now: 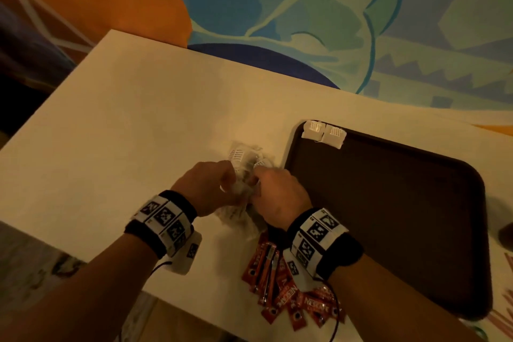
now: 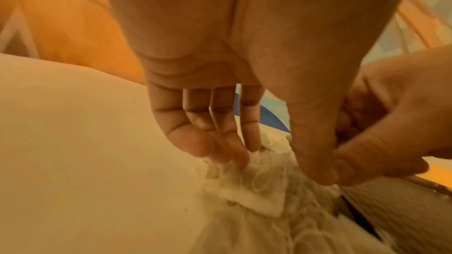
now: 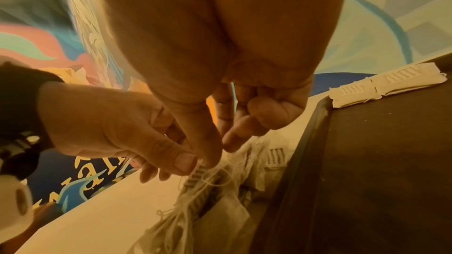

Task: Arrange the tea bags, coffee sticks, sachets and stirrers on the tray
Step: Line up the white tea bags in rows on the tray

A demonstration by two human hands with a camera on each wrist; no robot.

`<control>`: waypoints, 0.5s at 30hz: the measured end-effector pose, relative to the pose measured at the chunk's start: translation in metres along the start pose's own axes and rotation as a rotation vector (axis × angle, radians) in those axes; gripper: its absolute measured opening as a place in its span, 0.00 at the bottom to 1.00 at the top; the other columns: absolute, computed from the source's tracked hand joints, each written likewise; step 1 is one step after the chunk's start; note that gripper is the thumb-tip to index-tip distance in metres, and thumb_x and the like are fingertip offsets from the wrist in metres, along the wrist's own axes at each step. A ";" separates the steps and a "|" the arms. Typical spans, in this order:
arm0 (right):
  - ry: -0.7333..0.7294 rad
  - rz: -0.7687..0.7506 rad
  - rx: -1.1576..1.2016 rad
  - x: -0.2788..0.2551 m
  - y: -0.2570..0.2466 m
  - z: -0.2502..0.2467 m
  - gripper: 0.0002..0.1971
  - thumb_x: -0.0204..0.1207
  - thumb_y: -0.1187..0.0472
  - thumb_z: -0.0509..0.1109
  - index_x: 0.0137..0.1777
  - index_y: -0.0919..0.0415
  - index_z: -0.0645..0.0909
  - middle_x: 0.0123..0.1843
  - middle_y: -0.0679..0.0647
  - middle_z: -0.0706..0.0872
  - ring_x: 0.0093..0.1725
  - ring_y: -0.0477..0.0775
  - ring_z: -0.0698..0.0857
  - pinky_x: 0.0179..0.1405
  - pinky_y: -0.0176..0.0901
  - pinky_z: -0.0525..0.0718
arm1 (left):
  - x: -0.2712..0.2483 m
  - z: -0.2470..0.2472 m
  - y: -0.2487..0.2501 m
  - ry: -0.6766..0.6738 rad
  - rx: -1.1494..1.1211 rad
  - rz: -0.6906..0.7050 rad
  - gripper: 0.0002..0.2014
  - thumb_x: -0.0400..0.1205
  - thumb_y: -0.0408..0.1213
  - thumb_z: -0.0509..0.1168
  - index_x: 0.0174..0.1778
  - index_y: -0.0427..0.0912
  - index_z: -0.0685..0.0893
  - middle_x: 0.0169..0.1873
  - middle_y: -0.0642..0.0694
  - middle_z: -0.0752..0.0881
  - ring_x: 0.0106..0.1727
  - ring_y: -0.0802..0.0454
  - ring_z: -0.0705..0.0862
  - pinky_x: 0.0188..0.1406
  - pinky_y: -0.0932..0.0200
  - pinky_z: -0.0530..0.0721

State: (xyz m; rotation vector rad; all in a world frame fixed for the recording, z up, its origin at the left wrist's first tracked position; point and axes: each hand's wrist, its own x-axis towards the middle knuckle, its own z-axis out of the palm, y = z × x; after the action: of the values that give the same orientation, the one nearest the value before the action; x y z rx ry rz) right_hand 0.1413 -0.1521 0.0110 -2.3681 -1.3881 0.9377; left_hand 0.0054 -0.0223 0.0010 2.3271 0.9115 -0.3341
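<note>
A tangled pile of white tea bags (image 1: 241, 157) with strings lies on the white table just left of the brown tray (image 1: 388, 203). Both hands work in this pile. My left hand (image 1: 222, 180) and right hand (image 1: 263, 178) meet over it; in the right wrist view both thumbs pinch a tea bag tag and its strings (image 3: 203, 173). The left fingertips (image 2: 234, 154) touch the pile (image 2: 254, 196). Two tea bags (image 1: 323, 132) lie side by side on the tray's far left corner (image 3: 381, 84). Red coffee sticks (image 1: 277, 286) lie heaped near the front edge, under my right wrist.
Thin stirrers (image 1: 505, 314) show at the right edge beyond the tray, with a dark object (image 1: 506, 232) above them. The table's left half (image 1: 111, 133) is bare white surface. A patterned floor and an orange shape lie beyond the far edge.
</note>
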 end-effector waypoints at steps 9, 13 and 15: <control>0.031 -0.126 -0.073 -0.004 0.001 0.010 0.17 0.81 0.67 0.68 0.66 0.48 0.80 0.62 0.54 0.81 0.62 0.60 0.82 0.55 0.55 0.87 | -0.012 0.019 -0.006 0.130 -0.020 0.029 0.03 0.82 0.36 0.71 0.50 0.47 0.87 0.46 0.50 0.89 0.43 0.49 0.84 0.46 0.49 0.85; 0.054 -0.168 -0.121 0.002 0.004 0.017 0.19 0.81 0.65 0.69 0.69 0.46 0.81 0.66 0.54 0.78 0.67 0.59 0.78 0.58 0.56 0.86 | -0.020 0.006 -0.010 0.216 -0.056 0.022 0.05 0.83 0.36 0.70 0.53 0.49 0.89 0.45 0.54 0.89 0.41 0.54 0.85 0.41 0.61 0.78; 0.055 -0.186 -0.153 0.006 0.006 0.019 0.20 0.82 0.64 0.69 0.71 0.46 0.81 0.66 0.55 0.78 0.67 0.60 0.77 0.58 0.55 0.85 | -0.025 0.000 -0.012 0.252 -0.106 0.007 0.05 0.84 0.38 0.70 0.54 0.49 0.89 0.46 0.53 0.89 0.41 0.55 0.87 0.42 0.60 0.81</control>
State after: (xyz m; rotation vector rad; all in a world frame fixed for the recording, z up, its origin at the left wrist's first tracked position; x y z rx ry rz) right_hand 0.1352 -0.1526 -0.0092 -2.3006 -1.6781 0.7354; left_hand -0.0206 -0.0283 0.0068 2.3070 1.0143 0.0123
